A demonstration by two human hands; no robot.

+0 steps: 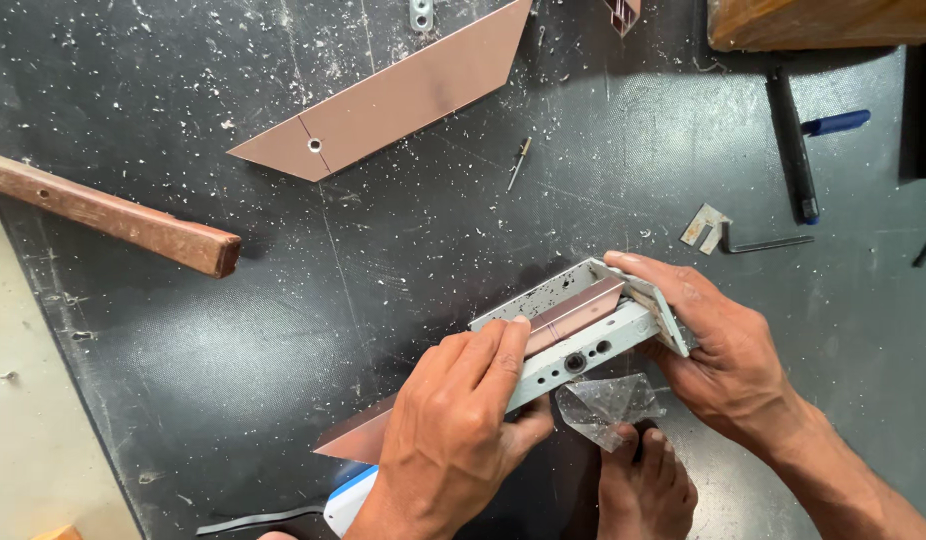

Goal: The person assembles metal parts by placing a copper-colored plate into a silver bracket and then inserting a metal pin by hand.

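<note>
My left hand (463, 420) grips the near end of a pale grey metal channel piece (573, 355) with holes in its side. A copper-coloured aluminium profile (573, 312) lies inside the channel and sticks out below my left hand. My right hand (718, 350) holds the far end, fingers wrapped over a metal corner bracket (663, 310) at the tip. Both hands hold the assembly just above the black mat (383, 260). A crumpled clear plastic bag (608, 405) lies under the piece.
Another copper-coloured profile (383, 105) with a hole lies at the top centre. A wooden bar (113, 215) sits at left, a rivet (519, 162) mid-mat. At right are a black tool (791, 145), a blue pen (835, 123), a small bracket with hex key (733, 235). A bare foot (648, 490) rests below.
</note>
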